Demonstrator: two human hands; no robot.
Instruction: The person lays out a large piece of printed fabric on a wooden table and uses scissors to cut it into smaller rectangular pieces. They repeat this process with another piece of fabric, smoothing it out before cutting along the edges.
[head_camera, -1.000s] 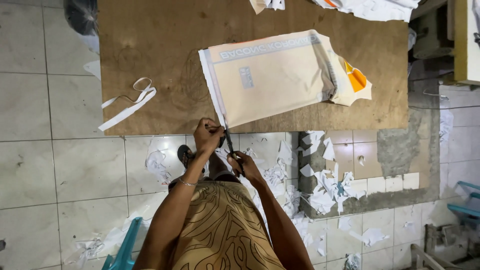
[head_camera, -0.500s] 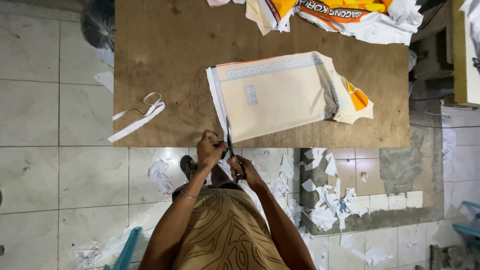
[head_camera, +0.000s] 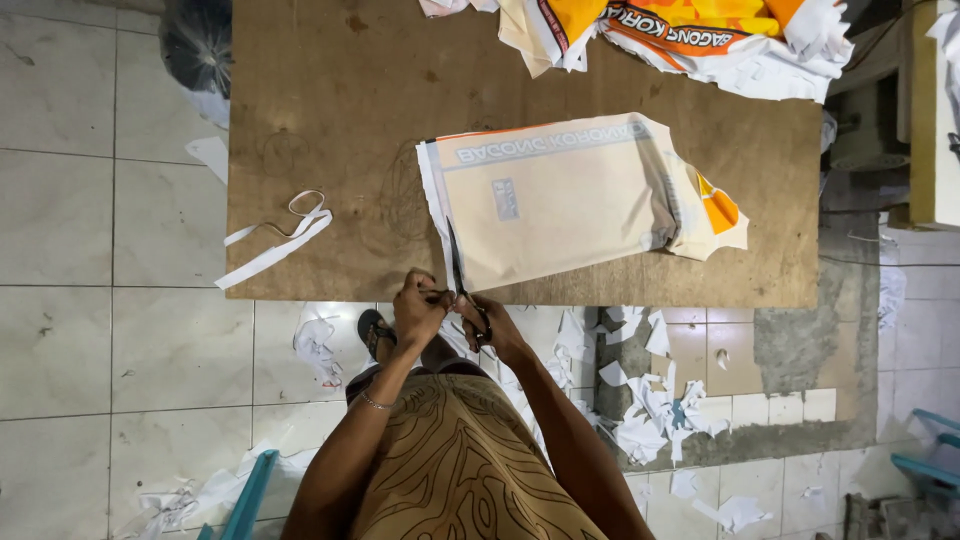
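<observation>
A pair of scissors (head_camera: 458, 275) is gripped by the right hand (head_camera: 487, 318), while the cut edge is pinched by the left hand (head_camera: 418, 308) at the table's near rim. The blades are laid further up the left edge of the folded tan sack (head_camera: 560, 205) than a second ago — a narrow strip is being parted. The sack lies flat on the wooden table (head_camera: 330, 120); an earlier white strip (head_camera: 270, 240) is left at its left — scraps are scattered on the tiled floor (head_camera: 120, 330).

A brown wooden surface (head_camera: 330, 110) is seen just beyond the hands. Pale floor tiles (head_camera: 110, 340) lie left of them, with paper scraps (head_camera: 650, 420) scattered right.
</observation>
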